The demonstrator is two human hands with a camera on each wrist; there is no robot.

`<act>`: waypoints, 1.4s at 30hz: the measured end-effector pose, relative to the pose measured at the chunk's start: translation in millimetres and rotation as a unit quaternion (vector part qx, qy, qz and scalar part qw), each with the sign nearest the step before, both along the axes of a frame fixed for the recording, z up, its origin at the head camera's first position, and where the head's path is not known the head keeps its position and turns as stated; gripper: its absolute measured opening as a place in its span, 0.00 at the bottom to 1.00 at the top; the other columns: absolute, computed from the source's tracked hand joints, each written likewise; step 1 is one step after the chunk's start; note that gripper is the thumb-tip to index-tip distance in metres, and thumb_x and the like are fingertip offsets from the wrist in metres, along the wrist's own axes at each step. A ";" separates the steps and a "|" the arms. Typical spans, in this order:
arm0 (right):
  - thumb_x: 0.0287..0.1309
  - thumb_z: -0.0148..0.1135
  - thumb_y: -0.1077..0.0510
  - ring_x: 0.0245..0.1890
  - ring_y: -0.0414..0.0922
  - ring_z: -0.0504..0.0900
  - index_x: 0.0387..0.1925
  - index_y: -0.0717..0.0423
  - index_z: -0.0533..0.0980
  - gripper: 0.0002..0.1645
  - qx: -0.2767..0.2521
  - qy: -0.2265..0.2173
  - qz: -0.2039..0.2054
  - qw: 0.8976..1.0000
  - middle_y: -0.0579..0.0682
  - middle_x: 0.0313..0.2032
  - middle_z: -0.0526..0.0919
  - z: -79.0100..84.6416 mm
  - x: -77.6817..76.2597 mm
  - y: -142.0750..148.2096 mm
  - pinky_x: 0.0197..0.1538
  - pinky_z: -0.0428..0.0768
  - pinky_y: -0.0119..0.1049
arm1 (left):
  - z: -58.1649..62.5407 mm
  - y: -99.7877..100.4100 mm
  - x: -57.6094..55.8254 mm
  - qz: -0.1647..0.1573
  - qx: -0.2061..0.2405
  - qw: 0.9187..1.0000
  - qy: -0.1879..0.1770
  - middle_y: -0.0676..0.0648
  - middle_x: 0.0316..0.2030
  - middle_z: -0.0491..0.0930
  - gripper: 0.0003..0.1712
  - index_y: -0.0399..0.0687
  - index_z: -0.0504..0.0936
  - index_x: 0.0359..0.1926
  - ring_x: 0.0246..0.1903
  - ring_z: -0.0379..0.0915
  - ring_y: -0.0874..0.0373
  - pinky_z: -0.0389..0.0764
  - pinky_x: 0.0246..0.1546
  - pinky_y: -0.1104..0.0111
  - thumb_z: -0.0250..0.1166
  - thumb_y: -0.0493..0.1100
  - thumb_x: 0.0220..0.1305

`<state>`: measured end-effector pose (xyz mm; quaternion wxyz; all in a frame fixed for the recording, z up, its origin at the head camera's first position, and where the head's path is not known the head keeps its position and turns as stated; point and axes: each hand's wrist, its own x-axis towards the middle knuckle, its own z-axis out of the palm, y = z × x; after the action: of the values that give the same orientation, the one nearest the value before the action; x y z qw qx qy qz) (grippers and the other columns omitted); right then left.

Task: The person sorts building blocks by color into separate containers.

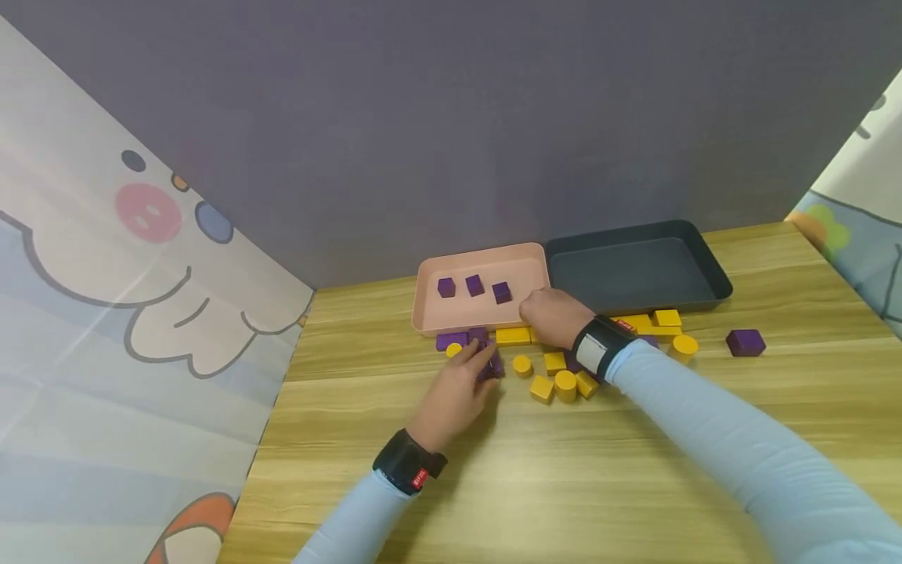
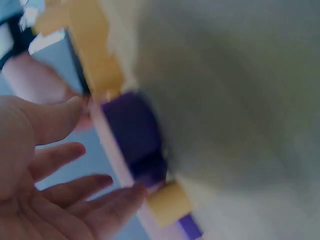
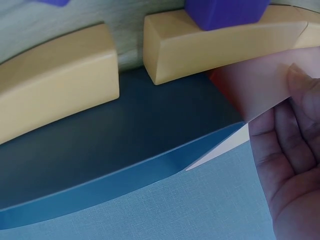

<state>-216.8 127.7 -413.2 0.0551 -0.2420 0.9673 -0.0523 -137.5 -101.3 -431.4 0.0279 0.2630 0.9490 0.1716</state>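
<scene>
My left hand (image 1: pixel 454 395) reaches over a cluster of purple blocks (image 1: pixel 496 358) in front of the pink tray (image 1: pixel 431 319). Its fingers (image 2: pixel 77 189) are spread and loosely bent beside a dark purple block (image 2: pixel 132 127), without a visible grip. At the tray's front right corner is my right hand (image 1: pixel 557 316). In the right wrist view the thumb lies outside the pink wall (image 3: pixel 257 82) and the curled fingers lie over its rim, gripping it. Three purple cubes (image 1: pixel 474 285) sit inside the pink tray. The right palm's inside is partly hidden.
A dark grey tray (image 1: pixel 634 270) adjoins the pink one on the right. Yellow blocks (image 1: pixel 542 389) and cylinders (image 1: pixel 565 386) are scattered in front of both trays. One purple block (image 1: pixel 745 342) lies apart at the right. A grey wall (image 1: pixel 451 141) rises behind the trays.
</scene>
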 end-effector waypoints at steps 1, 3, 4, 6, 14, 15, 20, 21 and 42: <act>0.62 0.71 0.64 0.26 0.44 0.78 0.41 0.56 0.88 0.07 0.001 -0.002 -0.003 1.000 0.50 0.29 0.86 0.2 0.1 0.0 0.39 0.87 0.36 | -3.4 1.3 3.9 -0.001 -0.017 1.000 -0.009 0.36 0.76 0.66 0.36 0.49 0.70 0.76 0.74 0.68 0.40 0.76 0.70 0.52 0.68 0.49 0.72; 0.62 0.72 0.64 0.26 0.44 0.78 0.43 0.56 0.88 0.08 0.001 -0.006 -0.008 1.000 0.50 0.29 0.86 0.3 0.3 0.0 0.41 0.87 0.36 | -8.5 3.5 10.4 -0.005 -0.050 0.998 -0.025 0.35 0.79 0.59 0.40 0.48 0.64 0.79 0.76 0.62 0.36 0.73 0.71 0.51 0.68 0.50 0.72; 0.62 0.72 0.64 0.26 0.44 0.78 0.43 0.56 0.88 0.08 0.002 -0.007 -0.011 1.000 0.50 0.30 0.86 0.1 0.3 0.0 0.42 0.87 0.36 | -11.1 3.9 13.0 -0.006 -0.065 0.997 -0.030 0.35 0.80 0.56 0.42 0.48 0.62 0.80 0.77 0.60 0.34 0.73 0.71 0.51 0.68 0.49 0.72; 0.62 0.72 0.63 0.27 0.44 0.78 0.44 0.55 0.88 0.09 0.003 -0.010 -0.014 1.000 0.50 0.31 0.87 -0.1 0.3 0.0 0.43 0.88 0.36 | -13.7 4.4 17.8 -0.011 -0.083 0.996 -0.035 0.35 0.82 0.51 0.44 0.46 0.57 0.82 0.77 0.57 0.31 0.73 0.71 0.50 0.67 0.47 0.72; 0.63 0.71 0.63 0.26 0.44 0.78 0.43 0.56 0.88 0.07 0.007 -0.005 -0.015 1.000 0.50 0.30 0.86 1.9 1.3 1.1 0.42 0.88 0.36 | -15.5 -0.2 32.7 -0.037 -0.138 0.989 -0.023 0.34 0.83 0.44 0.40 0.36 0.47 0.82 0.79 0.55 0.37 0.70 0.73 0.53 0.55 0.41 0.79; 0.63 0.71 0.63 0.26 0.44 0.78 0.43 0.56 0.88 0.07 0.006 -0.005 -0.015 1.000 0.50 0.30 0.86 2.0 1.4 1.3 0.42 0.88 0.37 | -15.1 -0.9 35.0 -0.037 -0.148 0.988 -0.025 0.34 0.83 0.43 0.40 0.36 0.46 0.82 0.80 0.54 0.38 0.69 0.74 0.53 0.53 0.40 0.80; 0.63 0.71 0.63 0.27 0.44 0.78 0.44 0.56 0.88 0.08 0.003 -0.007 -0.018 1.000 0.50 0.31 0.87 2.4 1.3 1.6 0.43 0.89 0.37 | -13.2 -3.3 47.2 -0.042 -0.172 0.984 -0.015 0.34 0.83 0.45 0.36 0.36 0.48 0.82 0.79 0.56 0.40 0.72 0.72 0.56 0.48 0.35 0.80; 0.63 0.71 0.63 0.27 0.44 0.78 0.44 0.56 0.88 0.08 0.003 -0.008 -0.018 1.000 0.50 0.31 0.87 2.5 1.0 1.5 0.43 0.88 0.37 | -12.7 -3.9 49.5 -0.044 -0.175 0.984 -0.012 0.33 0.82 0.46 0.35 0.35 0.49 0.82 0.79 0.58 0.41 0.73 0.71 0.57 0.47 0.33 0.80; 0.62 0.71 0.64 0.27 0.45 0.77 0.43 0.55 0.88 0.08 0.003 -0.011 -0.009 1.000 0.48 0.29 0.85 -1.8 0.5 -0.1 0.41 0.86 0.35 | 17.2 -16.4 19.1 -0.003 0.035 0.998 -0.047 0.46 0.40 0.89 0.15 0.40 0.87 0.46 0.37 0.82 0.60 0.86 0.40 0.69 0.75 0.31 0.57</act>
<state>-216.3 127.6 -415.0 0.0657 -0.2324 0.9690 -0.0526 -118.4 -117.7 -414.2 0.0640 0.2585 0.9392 0.2168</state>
